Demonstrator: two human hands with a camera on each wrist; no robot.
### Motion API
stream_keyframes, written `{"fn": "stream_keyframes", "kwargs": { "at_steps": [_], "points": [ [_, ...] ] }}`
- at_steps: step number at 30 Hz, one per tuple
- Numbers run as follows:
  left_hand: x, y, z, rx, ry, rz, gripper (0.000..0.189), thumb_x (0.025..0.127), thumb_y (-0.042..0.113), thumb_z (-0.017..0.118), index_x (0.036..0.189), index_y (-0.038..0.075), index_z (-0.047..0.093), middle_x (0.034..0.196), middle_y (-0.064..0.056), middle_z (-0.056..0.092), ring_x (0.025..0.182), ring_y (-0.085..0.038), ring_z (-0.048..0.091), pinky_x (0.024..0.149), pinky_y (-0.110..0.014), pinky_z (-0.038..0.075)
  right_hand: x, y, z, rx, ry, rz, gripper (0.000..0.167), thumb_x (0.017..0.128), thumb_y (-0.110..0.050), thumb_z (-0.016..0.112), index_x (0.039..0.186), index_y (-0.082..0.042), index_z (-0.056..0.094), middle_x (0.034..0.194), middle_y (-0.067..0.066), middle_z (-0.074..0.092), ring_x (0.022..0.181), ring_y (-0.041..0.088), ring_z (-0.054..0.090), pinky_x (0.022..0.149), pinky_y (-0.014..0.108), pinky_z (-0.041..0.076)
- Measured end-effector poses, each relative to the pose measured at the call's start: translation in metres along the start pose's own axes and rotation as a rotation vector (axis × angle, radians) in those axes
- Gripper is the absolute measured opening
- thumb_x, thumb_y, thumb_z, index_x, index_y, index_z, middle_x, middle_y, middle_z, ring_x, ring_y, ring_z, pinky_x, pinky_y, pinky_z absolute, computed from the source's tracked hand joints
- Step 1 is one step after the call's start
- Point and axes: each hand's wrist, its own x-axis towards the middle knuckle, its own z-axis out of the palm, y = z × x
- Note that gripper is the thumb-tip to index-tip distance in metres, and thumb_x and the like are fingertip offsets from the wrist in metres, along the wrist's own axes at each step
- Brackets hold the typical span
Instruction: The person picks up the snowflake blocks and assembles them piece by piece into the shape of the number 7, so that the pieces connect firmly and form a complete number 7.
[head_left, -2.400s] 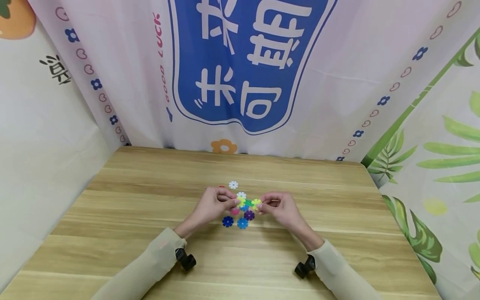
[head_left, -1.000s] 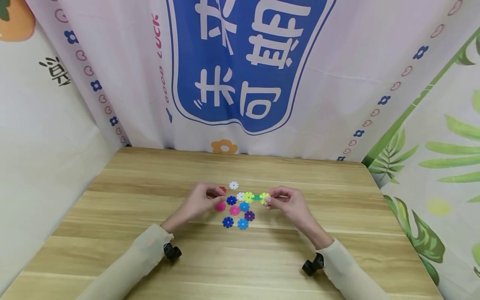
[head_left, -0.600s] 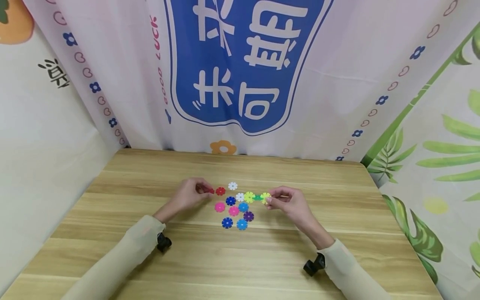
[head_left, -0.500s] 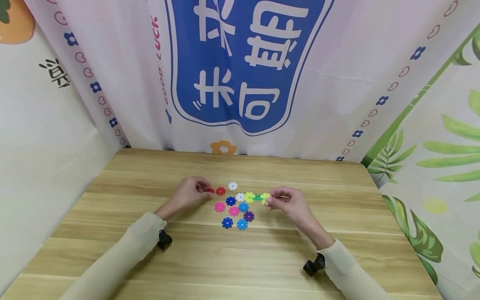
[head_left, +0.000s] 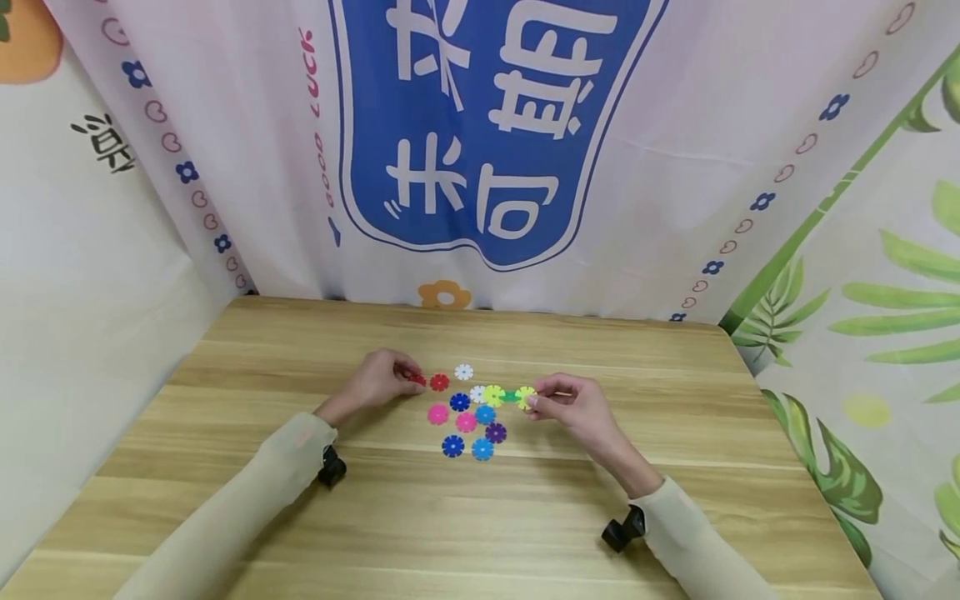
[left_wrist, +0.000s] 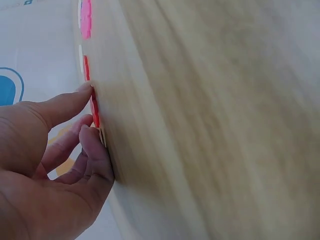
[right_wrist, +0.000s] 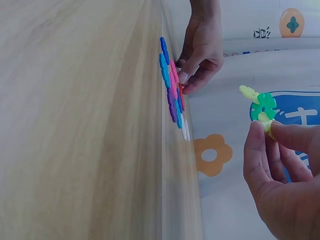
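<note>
Lying between left hand [head_left: 378, 379] and right hand [head_left: 573, 408]: coloured discs [head_left: 461, 423].

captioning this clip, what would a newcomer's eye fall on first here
Probably the large blue panel with white characters, on the curtain behind the table. Next, the cluster of bright notched discs lying around the middle of the table. Then the yellow-green-yellow chain, which the right hand holds raised above the table.
</note>
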Motion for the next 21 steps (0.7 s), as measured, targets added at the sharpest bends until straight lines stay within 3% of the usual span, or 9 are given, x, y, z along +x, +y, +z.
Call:
{"fn": "stream_keyframes", "kwargs": {
  "at_steps": [3,11,15,18,21],
  "points": [
    [0.0007,-0.0023,-0.0005,0.0,-0.001,-0.002,0.027,0.088,0.02,0.086,0.109,0.004,0.078,0.098,-0.008,0.076,0.083,-0.017,0.065,0.074,-0.028,0.056,0.0005,0.0001,0.0009,0.002,0.002,0.003,0.025,0.096,-0.001,0.073,0.117,0.009,0.069,0.102,0.011,0.072,0.089,0.027,0.078,0.093,0.056,0.062],
    [0.0013,-0.0021,-0.0031,0.028,-0.028,-0.042,0.025,0.089,0.024,0.086,0.103,0.006,0.077,0.098,-0.008,0.074,0.086,-0.018,0.063,0.074,-0.027,0.052,0.0017,-0.0021,0.0043,0.013,0.002,0.015,0.024,0.095,-0.002,0.075,0.116,0.008,0.07,0.102,0.011,0.073,0.094,0.036,0.077,0.093,0.055,0.063],
    [0.0008,-0.0008,-0.004,0.033,-0.045,-0.062,0.025,0.088,0.025,0.087,0.099,0.006,0.075,0.094,-0.007,0.072,0.085,-0.017,0.061,0.073,-0.025,0.05,0.002,-0.0018,0.0049,0.004,0.0,0.013,0.024,0.095,-0.003,0.075,0.116,0.007,0.07,0.103,0.011,0.073,0.092,0.033,0.078,0.092,0.052,0.064],
    [-0.0016,0.0001,-0.0043,-0.039,-0.049,-0.091,0.022,0.088,0.021,0.087,0.097,0.005,0.075,0.091,-0.008,0.075,0.077,-0.016,0.066,0.067,-0.024,0.055,0.0018,-0.002,0.0053,0.002,-0.003,0.01,0.024,0.095,-0.003,0.075,0.116,0.007,0.07,0.102,0.011,0.073,0.09,0.029,0.078,0.091,0.052,0.064],
    [-0.0058,0.0002,-0.0052,-0.19,-0.037,-0.138,0.017,0.092,0.013,0.082,0.101,0.001,0.075,0.092,-0.011,0.08,0.072,-0.015,0.073,0.066,-0.027,0.063,0.0012,-0.0022,0.0051,0.003,-0.003,0.004,0.023,0.096,-0.003,0.075,0.116,0.007,0.07,0.102,0.011,0.073,0.088,0.026,0.078,0.092,0.053,0.064]
  ]
}}
